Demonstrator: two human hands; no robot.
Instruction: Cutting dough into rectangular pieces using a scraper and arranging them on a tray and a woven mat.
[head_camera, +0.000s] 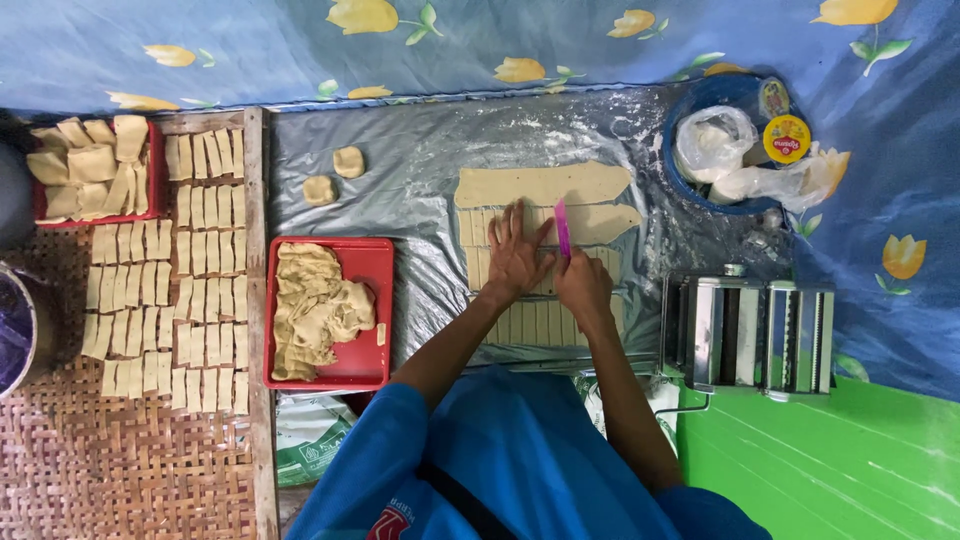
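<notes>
Blue sleeves sit closest to the lens, both arms reaching forward over the plastic-covered surface (420, 190). That grey sheet is dusted with flour and takes up the whole middle. On it lie long dough sheets (545, 185), one whole at the far side, the ones nearer already cut into short strips. To the right stands a metal pasta roller (750, 335), with a blue bowl (690, 185) of bagged stuff beyond it. Left of the arms there's a red tray (370, 265) piled with scrap dough, then rows of cut dough pieces (165, 290) laid out on a wooden board. Left hand (515, 255) is spread flat, fingers wide, pressing down on the dough. Right hand (583, 285) is closed around a pink cutter (563, 230), blade standing on the dough just beside the left fingers. Two small dough lumps (335, 175) sit off by themselves, far left on the plastic.
</notes>
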